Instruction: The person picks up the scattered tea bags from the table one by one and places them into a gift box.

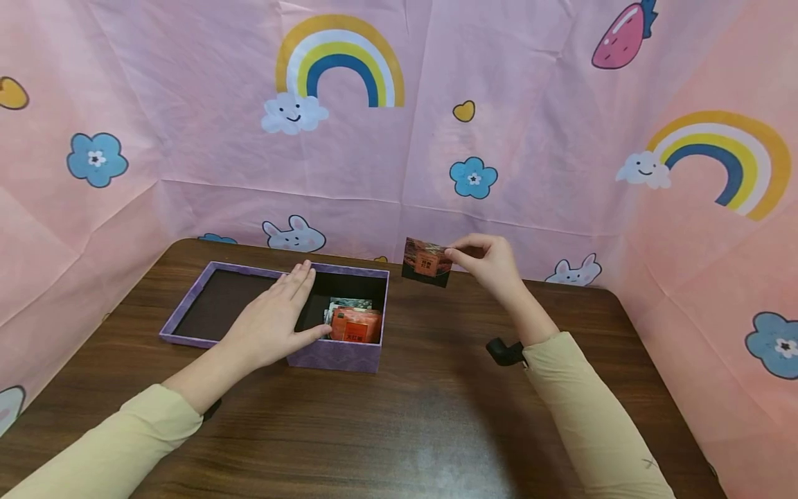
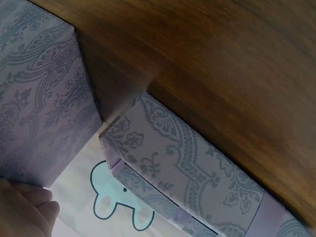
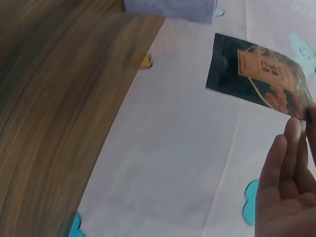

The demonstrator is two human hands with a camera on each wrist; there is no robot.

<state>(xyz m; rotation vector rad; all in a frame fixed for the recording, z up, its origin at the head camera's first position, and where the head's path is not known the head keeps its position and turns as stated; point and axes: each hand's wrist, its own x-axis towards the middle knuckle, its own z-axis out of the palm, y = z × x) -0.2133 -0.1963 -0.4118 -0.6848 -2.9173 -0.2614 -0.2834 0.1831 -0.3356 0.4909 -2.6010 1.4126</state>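
An open purple patterned box (image 1: pixel 337 357) holds several tea sachets (image 1: pixel 358 324), an orange-red one in front. My left hand (image 1: pixel 274 315) lies across the box's left side with fingers extended and thumb over the inside. The left wrist view shows fingertips (image 2: pixel 37 205) touching the box (image 2: pixel 44 98). Right of the box, above the table's back edge, my right hand (image 1: pixel 489 263) pinches a dark tea sachet with an orange label (image 1: pixel 427 263) by its side edge. In the right wrist view the sachet (image 3: pixel 256 74) hangs flat from the fingertips, its printed face showing.
The purple lid (image 1: pixel 196 305), dark inside, lies left of the box, partly covered by my left arm. Everything stands on a brown wooden table (image 1: pixel 424 416). A pink printed cloth (image 1: pixel 218 159) hangs behind and along both sides.
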